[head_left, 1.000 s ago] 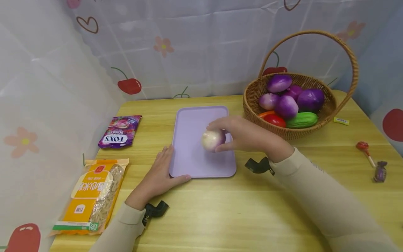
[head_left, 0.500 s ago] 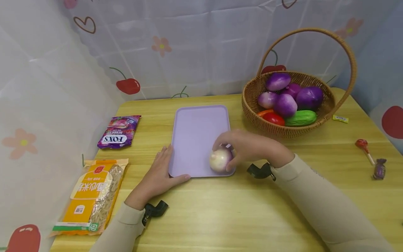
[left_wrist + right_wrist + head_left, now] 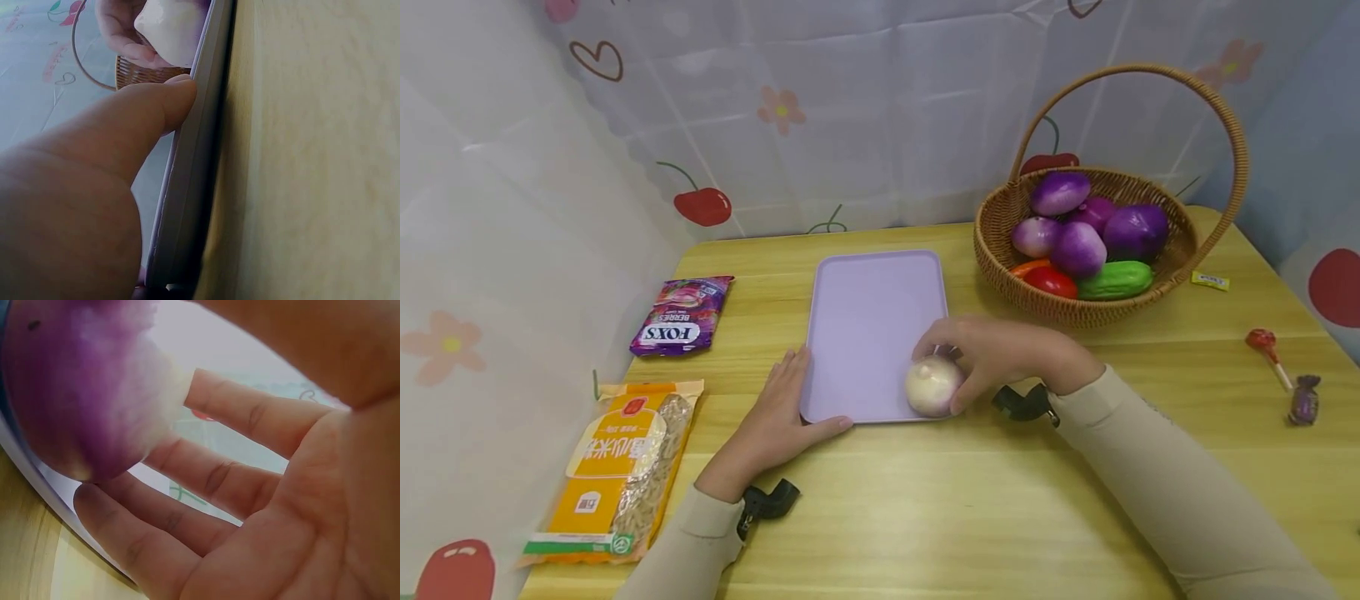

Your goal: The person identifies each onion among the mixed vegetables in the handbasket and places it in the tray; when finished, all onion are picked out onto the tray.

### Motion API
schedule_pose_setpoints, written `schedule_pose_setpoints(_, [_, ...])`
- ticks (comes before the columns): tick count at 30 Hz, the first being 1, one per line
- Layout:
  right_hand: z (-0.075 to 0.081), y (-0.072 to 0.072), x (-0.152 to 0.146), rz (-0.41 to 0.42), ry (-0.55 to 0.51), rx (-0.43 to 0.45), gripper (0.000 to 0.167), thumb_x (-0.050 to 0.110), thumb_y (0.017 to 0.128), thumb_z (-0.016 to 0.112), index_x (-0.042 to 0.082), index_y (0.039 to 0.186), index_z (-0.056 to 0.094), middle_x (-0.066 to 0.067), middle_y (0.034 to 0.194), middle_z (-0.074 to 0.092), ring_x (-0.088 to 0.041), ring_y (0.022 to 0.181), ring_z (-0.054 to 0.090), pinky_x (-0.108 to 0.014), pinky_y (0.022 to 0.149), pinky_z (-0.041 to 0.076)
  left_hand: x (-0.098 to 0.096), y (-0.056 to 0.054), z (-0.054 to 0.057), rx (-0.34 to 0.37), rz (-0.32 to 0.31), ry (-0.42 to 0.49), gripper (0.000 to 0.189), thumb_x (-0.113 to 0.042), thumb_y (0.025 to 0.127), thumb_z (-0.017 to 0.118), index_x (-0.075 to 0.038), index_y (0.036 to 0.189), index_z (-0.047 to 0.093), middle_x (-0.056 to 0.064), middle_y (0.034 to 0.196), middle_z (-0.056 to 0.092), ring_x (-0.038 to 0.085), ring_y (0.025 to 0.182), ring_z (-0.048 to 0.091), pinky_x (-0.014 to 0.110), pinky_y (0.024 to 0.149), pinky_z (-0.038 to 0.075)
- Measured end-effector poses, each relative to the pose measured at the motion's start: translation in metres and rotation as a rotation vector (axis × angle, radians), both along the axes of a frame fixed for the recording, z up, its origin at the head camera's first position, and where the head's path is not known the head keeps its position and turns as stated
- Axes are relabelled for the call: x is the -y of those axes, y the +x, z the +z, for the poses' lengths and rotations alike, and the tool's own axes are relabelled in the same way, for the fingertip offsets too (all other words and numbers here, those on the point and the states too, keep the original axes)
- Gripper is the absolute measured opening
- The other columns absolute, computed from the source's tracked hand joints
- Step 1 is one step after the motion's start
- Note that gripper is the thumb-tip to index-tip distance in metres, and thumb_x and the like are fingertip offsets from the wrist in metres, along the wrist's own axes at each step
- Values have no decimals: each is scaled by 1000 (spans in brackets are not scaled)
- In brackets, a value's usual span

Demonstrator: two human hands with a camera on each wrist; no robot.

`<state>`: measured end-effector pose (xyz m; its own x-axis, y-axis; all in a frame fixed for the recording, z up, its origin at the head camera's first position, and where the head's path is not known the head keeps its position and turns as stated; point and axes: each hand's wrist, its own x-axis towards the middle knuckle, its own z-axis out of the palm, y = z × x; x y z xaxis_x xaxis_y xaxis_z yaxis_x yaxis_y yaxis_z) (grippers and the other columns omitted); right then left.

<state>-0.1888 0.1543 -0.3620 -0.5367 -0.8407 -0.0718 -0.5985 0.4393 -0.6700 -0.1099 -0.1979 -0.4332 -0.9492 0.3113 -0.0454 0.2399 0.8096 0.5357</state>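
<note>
A purple-and-white onion (image 3: pixel 931 387) sits at the tray's near right corner, its pale pointed tip facing up. My right hand (image 3: pixel 992 354) holds it from the right, thumb on the near side and fingers behind. In the right wrist view the fingertips (image 3: pixel 94 497) meet the purple side of the onion (image 3: pixel 87 387). The light purple tray (image 3: pixel 868 317) lies flat on the table. My left hand (image 3: pixel 775 417) rests at its near left corner with straight fingers; in the left wrist view the thumb (image 3: pixel 178 100) lies against the tray's rim (image 3: pixel 187 181).
A wicker basket (image 3: pixel 1075 312) with a tall handle stands back right, holding purple vegetables, a red one and a green one. A lollipop (image 3: pixel 1262 340), wrapped candy (image 3: pixel 1304 400) and yellow packet (image 3: pixel 1210 281) lie right. A purple candy bag (image 3: pixel 681 315) and yellow food bag (image 3: pixel 617 467) lie left.
My right hand has carried the onion from over the tray's middle toward the near right corner, turning its pale tip upward. My left hand stays at the tray's left edge.
</note>
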Motion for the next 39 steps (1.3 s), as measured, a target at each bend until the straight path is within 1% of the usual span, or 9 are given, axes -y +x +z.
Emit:
schedule_pose_setpoints(6, [1,-2,-2,13,4,2,67,20,70,100,11,129,69,5,120,65,-23,112,59,-48,101,51,0,0,0,-1,0,-2,128,-78,86,69,-1,168,6,18,174,8,31,159,1,48,127,4])
schedule_pose_setpoints(12, [4,-4,-7,4,2,-6,72,24,73,99,5,135,67,-6,129,66,-31,118,62,-51,105,50,0,0,1,-3,-8,-8,129,-77,86,69,0,168,6,18,174,8,33,159,1,48,127,3])
schedule_pose_setpoints(16, [6,-6,-9,7,-25,-42,67,24,78,95,3,135,67,-11,132,67,-34,119,64,-52,106,50,1,1,2,-8,-10,-7,128,-77,87,69,1,168,7,19,173,8,33,159,2,47,127,3])
schedule_pose_setpoints(21, [14,-7,-11,-9,-37,-103,58,29,86,91,7,135,67,-8,131,68,-32,117,66,-48,104,52,1,1,2,-12,-9,-1,128,-77,86,70,1,167,7,20,173,9,34,159,2,48,127,4])
schedule_pose_setpoints(24, [27,-7,-13,-14,-43,-122,55,36,90,87,11,134,68,-2,130,68,-28,117,67,-45,103,53,0,1,2,-15,-13,6,128,-75,86,71,2,167,8,20,173,9,35,159,3,49,127,4])
schedule_pose_setpoints(27, [46,-9,-19,-24,-68,-146,51,40,92,85,15,133,69,5,130,68,-22,118,67,-42,103,53,0,1,1,-15,-11,7,128,-76,86,71,1,167,8,20,173,9,34,159,3,48,128,3])
schedule_pose_setpoints(32, [81,-25,-35,-75,-138,-190,39,26,95,84,11,128,71,4,124,69,-16,114,67,-38,101,55,1,2,0,-16,-11,-1,128,-77,87,68,1,167,7,20,173,9,33,159,2,46,128,3])
schedule_pose_setpoints(35, [98,-42,-48,-166,-131,-159,36,19,96,81,7,128,71,-2,121,71,-18,112,68,-32,98,56,2,1,-1,-18,-10,-2,128,-78,87,68,1,168,7,20,173,9,32,159,2,46,128,3])
schedule_pose_setpoints(39, [116,-64,-71,-350,-61,-135,40,27,100,77,7,133,69,-8,127,70,-24,116,67,-18,96,51,2,1,-2,-21,-14,-4,128,-78,87,68,0,168,7,19,173,9,32,159,2,46,128,3])
